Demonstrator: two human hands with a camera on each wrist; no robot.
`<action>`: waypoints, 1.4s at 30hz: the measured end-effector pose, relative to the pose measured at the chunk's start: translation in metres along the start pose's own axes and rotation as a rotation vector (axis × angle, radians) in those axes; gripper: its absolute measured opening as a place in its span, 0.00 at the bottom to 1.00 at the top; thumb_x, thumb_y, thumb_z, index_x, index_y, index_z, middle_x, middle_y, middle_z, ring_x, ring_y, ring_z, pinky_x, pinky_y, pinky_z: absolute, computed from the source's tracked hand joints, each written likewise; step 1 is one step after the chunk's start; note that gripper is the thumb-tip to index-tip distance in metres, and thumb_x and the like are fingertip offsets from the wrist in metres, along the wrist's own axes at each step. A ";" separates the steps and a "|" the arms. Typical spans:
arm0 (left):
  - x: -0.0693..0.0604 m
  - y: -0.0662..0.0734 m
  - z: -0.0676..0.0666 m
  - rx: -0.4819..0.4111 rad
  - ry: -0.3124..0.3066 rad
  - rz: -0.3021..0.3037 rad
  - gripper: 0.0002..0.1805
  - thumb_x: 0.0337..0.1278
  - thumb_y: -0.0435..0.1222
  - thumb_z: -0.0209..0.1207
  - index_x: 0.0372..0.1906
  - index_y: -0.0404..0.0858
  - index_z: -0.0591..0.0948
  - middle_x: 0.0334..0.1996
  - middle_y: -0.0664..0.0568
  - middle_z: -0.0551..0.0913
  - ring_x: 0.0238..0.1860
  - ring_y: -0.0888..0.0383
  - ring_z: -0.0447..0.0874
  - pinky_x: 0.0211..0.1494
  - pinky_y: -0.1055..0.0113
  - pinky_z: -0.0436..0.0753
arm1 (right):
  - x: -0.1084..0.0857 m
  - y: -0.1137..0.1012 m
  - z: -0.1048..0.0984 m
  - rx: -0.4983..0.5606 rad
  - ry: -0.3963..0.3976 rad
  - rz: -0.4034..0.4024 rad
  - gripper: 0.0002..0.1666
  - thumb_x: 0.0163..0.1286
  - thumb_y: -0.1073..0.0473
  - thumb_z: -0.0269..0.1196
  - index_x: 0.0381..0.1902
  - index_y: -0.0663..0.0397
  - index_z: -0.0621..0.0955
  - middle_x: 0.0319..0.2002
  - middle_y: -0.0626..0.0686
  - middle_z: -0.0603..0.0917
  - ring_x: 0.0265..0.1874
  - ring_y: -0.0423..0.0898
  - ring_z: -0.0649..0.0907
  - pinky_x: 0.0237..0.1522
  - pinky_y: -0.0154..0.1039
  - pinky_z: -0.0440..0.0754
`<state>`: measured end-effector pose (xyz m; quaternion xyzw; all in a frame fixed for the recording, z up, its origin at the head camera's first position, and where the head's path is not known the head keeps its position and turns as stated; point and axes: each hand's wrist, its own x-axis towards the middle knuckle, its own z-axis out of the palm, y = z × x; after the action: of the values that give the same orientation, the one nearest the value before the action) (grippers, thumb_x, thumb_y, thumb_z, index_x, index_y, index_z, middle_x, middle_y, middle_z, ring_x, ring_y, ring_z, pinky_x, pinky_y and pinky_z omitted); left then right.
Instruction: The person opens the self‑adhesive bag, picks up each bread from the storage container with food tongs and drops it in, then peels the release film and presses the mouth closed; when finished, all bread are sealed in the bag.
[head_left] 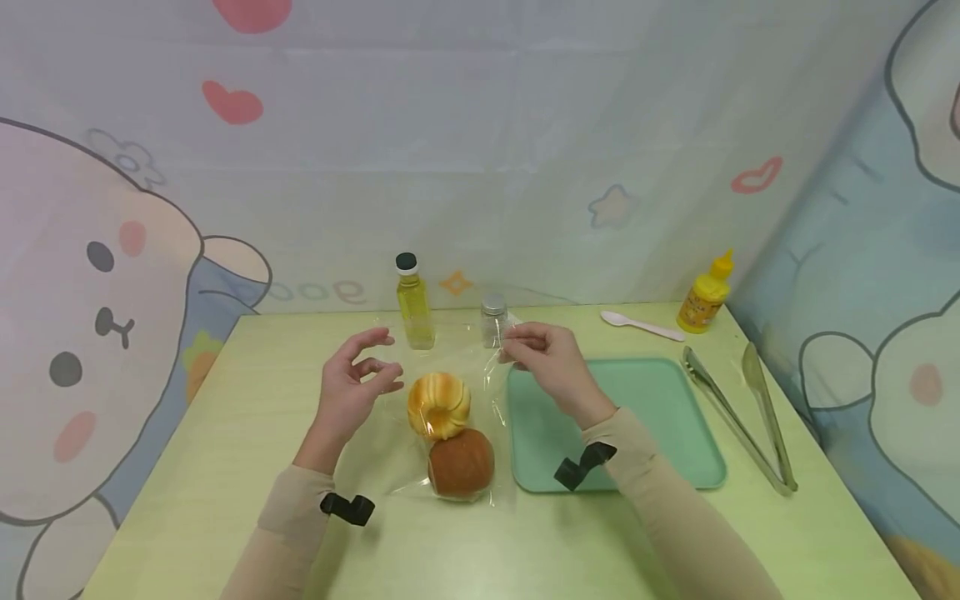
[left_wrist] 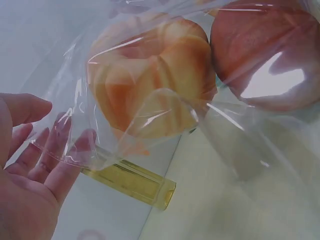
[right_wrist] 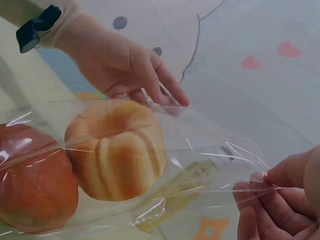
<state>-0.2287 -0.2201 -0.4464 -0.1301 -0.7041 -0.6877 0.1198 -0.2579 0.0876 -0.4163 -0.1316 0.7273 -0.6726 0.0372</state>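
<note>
A clear plastic bag (head_left: pixel 491 400) hangs between the two hands. Inside it are a ring-shaped golden bread (head_left: pixel 439 406) and, below that, a round brown bun (head_left: pixel 461 463). The right hand (head_left: pixel 551 362) pinches the bag's upper edge between thumb and fingers, as the right wrist view shows. At the other side of the opening is the left hand (head_left: pixel 352 387), its thumb apart from its loosely bent fingers. Those fingers (left_wrist: pixel 57 155) touch the plastic near its rim in the left wrist view, without a pinch.
Behind the bag stand an oil bottle (head_left: pixel 415 308) and a small lidded jar (head_left: pixel 492 321). A green tray (head_left: pixel 637 417) lies to the right, with metal tongs (head_left: pixel 738 429) beside it. Farther back are a pale spoon (head_left: pixel 641 325) and a yellow squeeze bottle (head_left: pixel 705 298).
</note>
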 end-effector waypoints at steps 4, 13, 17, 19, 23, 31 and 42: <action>0.001 -0.003 0.002 0.021 0.009 -0.015 0.28 0.62 0.18 0.64 0.67 0.29 0.75 0.53 0.52 0.80 0.32 0.63 0.86 0.40 0.59 0.91 | 0.003 0.007 0.002 0.010 -0.002 0.013 0.13 0.77 0.65 0.62 0.53 0.71 0.84 0.39 0.56 0.90 0.38 0.41 0.89 0.56 0.57 0.85; 0.005 -0.008 0.006 0.073 0.001 -0.029 0.26 0.64 0.20 0.64 0.66 0.31 0.77 0.53 0.36 0.79 0.29 0.63 0.86 0.39 0.62 0.91 | 0.003 0.009 0.002 -0.077 -0.057 -0.099 0.11 0.80 0.63 0.60 0.50 0.66 0.84 0.49 0.63 0.89 0.41 0.48 0.89 0.46 0.43 0.86; 0.008 -0.008 0.007 0.105 0.008 -0.029 0.24 0.65 0.21 0.64 0.65 0.31 0.78 0.51 0.41 0.79 0.30 0.59 0.87 0.39 0.63 0.91 | 0.004 0.006 0.004 -0.072 -0.117 -0.155 0.10 0.81 0.64 0.59 0.49 0.65 0.83 0.54 0.62 0.89 0.41 0.50 0.89 0.40 0.39 0.84; 0.008 -0.008 0.007 0.122 0.009 -0.028 0.24 0.66 0.22 0.64 0.65 0.32 0.79 0.51 0.43 0.80 0.31 0.58 0.87 0.39 0.63 0.91 | 0.004 0.005 0.006 -0.059 -0.141 -0.170 0.09 0.81 0.64 0.58 0.49 0.65 0.82 0.56 0.60 0.89 0.39 0.50 0.88 0.39 0.39 0.83; 0.008 -0.008 0.008 0.136 -0.001 -0.013 0.23 0.66 0.22 0.64 0.65 0.32 0.79 0.53 0.38 0.80 0.32 0.58 0.86 0.38 0.63 0.91 | 0.003 0.003 0.007 -0.033 -0.177 -0.185 0.09 0.82 0.66 0.56 0.50 0.67 0.80 0.58 0.61 0.88 0.38 0.48 0.88 0.37 0.37 0.82; 0.006 -0.001 0.011 0.140 0.001 0.109 0.21 0.65 0.22 0.64 0.62 0.30 0.81 0.51 0.32 0.81 0.32 0.60 0.87 0.37 0.67 0.90 | 0.001 -0.002 0.006 -0.023 -0.173 -0.217 0.07 0.82 0.67 0.56 0.49 0.63 0.81 0.55 0.62 0.88 0.39 0.45 0.87 0.40 0.37 0.83; 0.008 0.014 0.020 0.324 0.124 0.478 0.19 0.58 0.22 0.69 0.55 0.32 0.86 0.55 0.37 0.82 0.51 0.50 0.82 0.56 0.72 0.79 | -0.006 -0.019 0.009 -0.075 -0.179 -0.286 0.08 0.81 0.66 0.57 0.49 0.60 0.83 0.51 0.58 0.90 0.43 0.55 0.87 0.42 0.38 0.84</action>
<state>-0.2313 -0.1998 -0.4313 -0.2291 -0.7453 -0.5254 0.3406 -0.2478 0.0794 -0.3993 -0.2945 0.7195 -0.6290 0.0007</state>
